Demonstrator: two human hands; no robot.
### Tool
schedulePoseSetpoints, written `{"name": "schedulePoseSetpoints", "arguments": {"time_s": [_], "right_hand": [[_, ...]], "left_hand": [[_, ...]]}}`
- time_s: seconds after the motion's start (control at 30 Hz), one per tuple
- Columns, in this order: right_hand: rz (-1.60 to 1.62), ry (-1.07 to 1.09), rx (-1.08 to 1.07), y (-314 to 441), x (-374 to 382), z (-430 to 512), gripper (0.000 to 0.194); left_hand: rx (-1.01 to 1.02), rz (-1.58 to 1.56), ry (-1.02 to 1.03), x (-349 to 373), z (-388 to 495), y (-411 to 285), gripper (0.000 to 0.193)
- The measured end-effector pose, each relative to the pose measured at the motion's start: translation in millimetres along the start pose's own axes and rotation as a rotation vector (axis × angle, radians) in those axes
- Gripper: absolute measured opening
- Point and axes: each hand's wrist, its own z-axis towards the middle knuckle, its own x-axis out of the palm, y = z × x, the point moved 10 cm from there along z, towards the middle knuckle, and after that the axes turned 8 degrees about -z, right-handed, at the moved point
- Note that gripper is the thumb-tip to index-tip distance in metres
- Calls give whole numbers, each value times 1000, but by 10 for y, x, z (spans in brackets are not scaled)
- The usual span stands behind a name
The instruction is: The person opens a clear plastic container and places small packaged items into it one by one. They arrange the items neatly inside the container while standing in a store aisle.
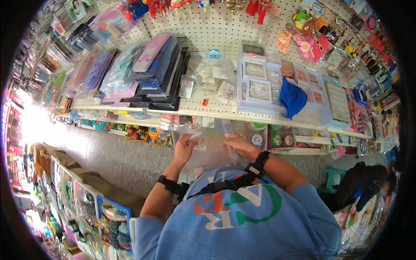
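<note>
A translucent plastic bin (208,159) rests before my body, below the shelf edge, with a few small packets inside. My left hand (185,148) is over the bin's left part, its fingers closed on a small clear packet (195,136). On the other side, my right hand (235,143) grips the bin's right rim. Another small bagged item (201,144) lies in the bin beside my left fingers. On the shelf above, small carded packets (211,73) lie in a loose heap.
Stacked pencil cases (152,55) fill the shelf's left; white boxed jewellery (258,89) and a blue cloth mask (292,97) are at right. Keychains (313,45) hang on the pegboard. Behind, baskets of goods (115,224) stand at lower left, and a person (364,185) is near a green stool (334,179).
</note>
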Motion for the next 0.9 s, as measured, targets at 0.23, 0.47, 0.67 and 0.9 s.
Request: {"name": "schedulePoseSetpoints", "arguments": {"time_s": [0.23, 0.47, 0.67, 0.9], "right_hand": [[-5, 9, 40, -13, 11, -69, 36], [-5, 38, 35, -51, -63, -133, 26], [-42, 48, 58, -87, -117, -149, 24], [-60, 73, 82, -134, -163, -111, 26]], "left_hand": [[-334, -634, -135, -33, -102, 339, 24], [-326, -811, -134, 44, -148, 464, 28], [-284, -904, -70, 136, -191, 353, 27], [-143, -794, -95, 108, -285, 88, 21]]}}
